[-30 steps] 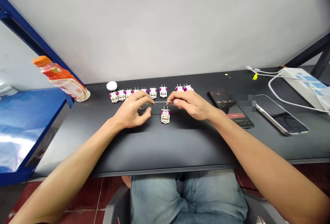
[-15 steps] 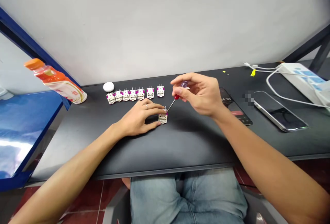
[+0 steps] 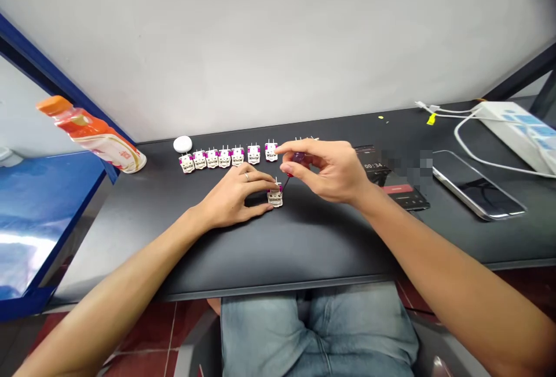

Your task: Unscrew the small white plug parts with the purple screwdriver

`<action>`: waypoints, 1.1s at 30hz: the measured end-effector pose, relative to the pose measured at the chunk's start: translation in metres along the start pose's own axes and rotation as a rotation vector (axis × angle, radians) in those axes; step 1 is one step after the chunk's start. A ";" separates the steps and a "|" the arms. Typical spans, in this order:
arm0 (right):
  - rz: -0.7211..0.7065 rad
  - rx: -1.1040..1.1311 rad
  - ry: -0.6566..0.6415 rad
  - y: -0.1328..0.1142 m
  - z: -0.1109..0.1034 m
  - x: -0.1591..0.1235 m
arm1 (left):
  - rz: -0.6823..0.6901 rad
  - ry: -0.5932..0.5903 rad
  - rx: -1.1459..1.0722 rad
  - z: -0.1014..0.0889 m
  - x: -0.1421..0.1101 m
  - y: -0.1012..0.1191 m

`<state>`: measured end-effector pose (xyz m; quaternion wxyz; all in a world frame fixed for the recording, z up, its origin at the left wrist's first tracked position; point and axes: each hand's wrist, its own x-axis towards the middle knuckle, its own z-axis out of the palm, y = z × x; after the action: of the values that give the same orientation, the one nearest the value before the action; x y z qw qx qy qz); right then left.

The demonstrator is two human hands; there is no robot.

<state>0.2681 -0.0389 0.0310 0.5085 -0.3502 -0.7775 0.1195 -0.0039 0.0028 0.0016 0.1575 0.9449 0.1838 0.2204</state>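
My left hand point(image 3: 234, 197) rests on the black table with its fingers closed around a small white-and-purple plug insert point(image 3: 274, 197), pressing it against the tabletop. The metal pins of this plug insert point away from me. In my right hand point(image 3: 328, 168) is a screwdriver point(image 3: 299, 157) with a purple and red handle, pinched between thumb and fingers. Its thin shaft slants down to the right side of the held plug insert; the tip's exact contact cannot be made out. Behind my hands stands a row of several similar plug inserts point(image 3: 225, 158), and more pins show just behind my right hand.
A round white case point(image 3: 183, 144) lies left of the row. An orange-capped bottle point(image 3: 93, 136) stands at the left. To the right are a dark phone point(image 3: 406, 191), a second phone in a clear case point(image 3: 482, 186), white cables point(image 3: 464, 145) and a white power strip point(image 3: 516, 134).
My right hand has moved slightly left and down, with the screwdriver standing steeper. My left hand still holds the plug insert in the same place.
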 end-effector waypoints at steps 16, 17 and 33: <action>-0.223 -0.239 -0.134 -0.009 0.017 -0.009 | -0.041 0.022 0.032 0.005 0.001 0.000; -0.225 -0.239 -0.146 -0.006 0.014 -0.009 | -0.035 0.022 0.029 0.004 0.002 0.001; -0.417 -0.502 -0.057 -0.008 0.012 -0.005 | -0.009 0.023 0.029 0.005 0.002 0.001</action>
<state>0.2549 -0.0457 0.0264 0.3978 -0.2942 -0.8517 -0.1727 0.0004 0.0018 -0.0017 0.1425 0.9437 0.1928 0.2281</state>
